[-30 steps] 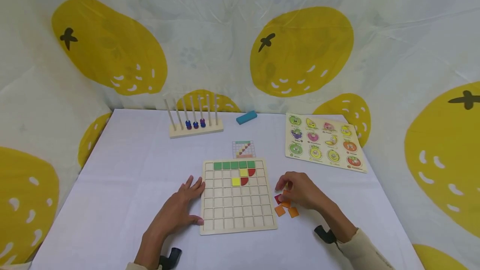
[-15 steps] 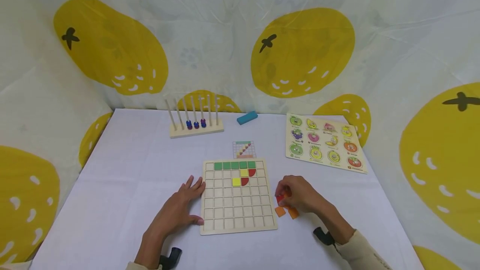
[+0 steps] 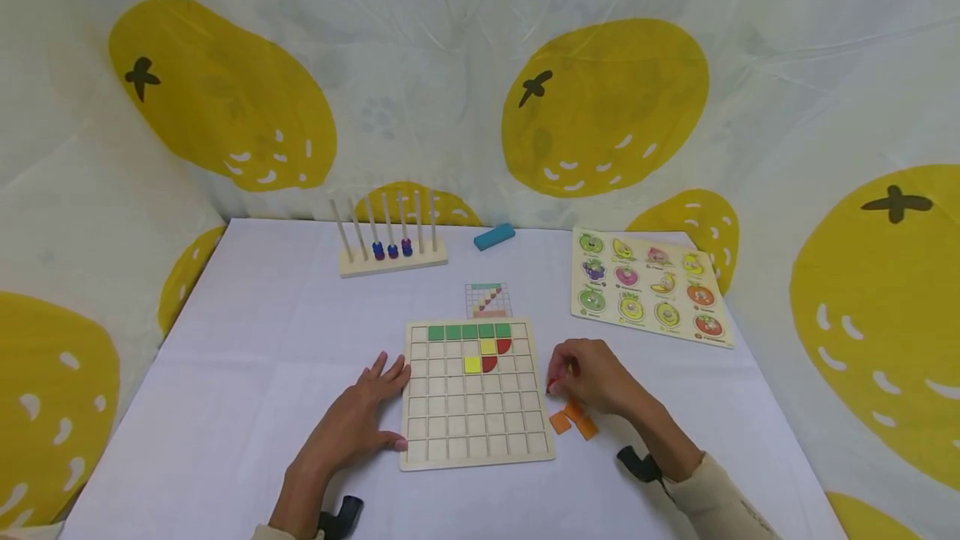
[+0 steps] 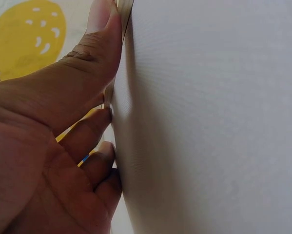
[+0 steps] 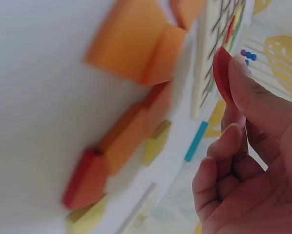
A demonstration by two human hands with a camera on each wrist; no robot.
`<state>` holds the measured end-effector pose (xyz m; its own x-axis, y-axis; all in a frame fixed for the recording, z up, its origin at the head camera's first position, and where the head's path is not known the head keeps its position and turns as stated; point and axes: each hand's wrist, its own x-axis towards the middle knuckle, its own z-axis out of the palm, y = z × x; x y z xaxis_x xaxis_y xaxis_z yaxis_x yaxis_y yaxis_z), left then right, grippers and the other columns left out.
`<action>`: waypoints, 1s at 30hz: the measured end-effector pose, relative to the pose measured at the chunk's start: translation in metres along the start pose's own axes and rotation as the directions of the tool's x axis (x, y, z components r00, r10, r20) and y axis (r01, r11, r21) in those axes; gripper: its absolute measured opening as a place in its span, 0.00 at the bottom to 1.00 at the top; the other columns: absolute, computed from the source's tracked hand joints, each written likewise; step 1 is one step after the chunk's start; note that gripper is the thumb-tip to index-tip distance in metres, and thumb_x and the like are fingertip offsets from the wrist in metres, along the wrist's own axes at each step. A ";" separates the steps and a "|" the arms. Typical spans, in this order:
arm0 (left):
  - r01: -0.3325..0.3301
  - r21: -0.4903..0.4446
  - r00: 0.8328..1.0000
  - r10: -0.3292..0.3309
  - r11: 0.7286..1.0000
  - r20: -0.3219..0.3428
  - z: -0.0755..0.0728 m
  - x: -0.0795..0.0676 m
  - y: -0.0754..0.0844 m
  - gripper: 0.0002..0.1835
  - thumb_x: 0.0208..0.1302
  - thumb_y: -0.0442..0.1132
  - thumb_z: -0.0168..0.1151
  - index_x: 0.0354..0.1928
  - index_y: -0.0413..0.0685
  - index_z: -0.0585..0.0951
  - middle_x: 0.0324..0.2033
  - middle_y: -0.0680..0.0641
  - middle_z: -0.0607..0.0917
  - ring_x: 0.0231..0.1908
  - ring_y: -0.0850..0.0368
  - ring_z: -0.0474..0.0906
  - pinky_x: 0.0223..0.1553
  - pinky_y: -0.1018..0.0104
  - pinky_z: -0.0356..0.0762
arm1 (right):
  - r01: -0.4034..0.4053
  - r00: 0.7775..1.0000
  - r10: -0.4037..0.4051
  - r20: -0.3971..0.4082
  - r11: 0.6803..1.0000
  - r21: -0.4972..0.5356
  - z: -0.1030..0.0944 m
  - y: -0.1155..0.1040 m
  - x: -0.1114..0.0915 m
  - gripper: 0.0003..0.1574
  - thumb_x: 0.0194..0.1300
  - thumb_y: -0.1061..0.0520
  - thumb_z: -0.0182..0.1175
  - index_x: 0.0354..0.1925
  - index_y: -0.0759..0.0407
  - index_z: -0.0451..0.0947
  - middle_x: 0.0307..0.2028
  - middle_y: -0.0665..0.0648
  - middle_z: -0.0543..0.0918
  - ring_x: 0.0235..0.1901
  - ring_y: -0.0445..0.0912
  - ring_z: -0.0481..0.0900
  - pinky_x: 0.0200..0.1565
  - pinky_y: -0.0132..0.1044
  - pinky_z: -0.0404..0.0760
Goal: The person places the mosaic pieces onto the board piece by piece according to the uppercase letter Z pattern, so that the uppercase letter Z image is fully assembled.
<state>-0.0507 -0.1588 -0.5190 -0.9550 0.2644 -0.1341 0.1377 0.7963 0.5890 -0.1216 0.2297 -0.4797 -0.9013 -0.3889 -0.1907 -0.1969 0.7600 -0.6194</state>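
Guessing I'm mid-pickup, right hand (image 3: 591,375) pinching a red piece (image 5: 221,73) right of the grid board (image 3: 495,422), left hand (image 3: 358,417) spread at its left edge, carry-over probably next.

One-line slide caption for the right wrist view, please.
Right hand pinching a curved-edged red tile beside the wooden grid board, loose orange tiles lying nearby.

White table (image 3: 225,373) is holding a lot: wooden grid board (image 3: 476,408) is lying near the middle, picture card (image 3: 487,301) is sitting just past its far edge, orange tiles (image 3: 560,422), a red tile (image 5: 88,180) and yellow tiles (image 5: 156,142) are lying to the board's right, and a peg rack (image 3: 393,259), blue block (image 3: 494,237) and fruit puzzle (image 3: 647,277) are resting further back
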 end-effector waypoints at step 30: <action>0.021 -0.002 1.000 -0.021 1.000 0.012 0.001 0.001 0.001 0.63 0.35 0.47 0.91 0.79 0.54 0.69 0.81 0.53 0.65 0.85 0.43 0.49 0.78 0.33 0.62 | 0.214 0.976 -0.214 0.023 0.977 0.022 0.054 -0.073 0.053 0.13 0.56 0.61 0.81 0.29 0.50 0.84 0.27 0.45 0.83 0.28 0.38 0.77 0.34 0.30 0.76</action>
<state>-0.0512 -0.1569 -0.5191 -0.9544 0.2542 -0.1564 0.1170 0.8007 0.5875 -0.1343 0.1259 -0.4855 -0.8289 -0.5548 -0.0712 -0.3766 0.6476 -0.6624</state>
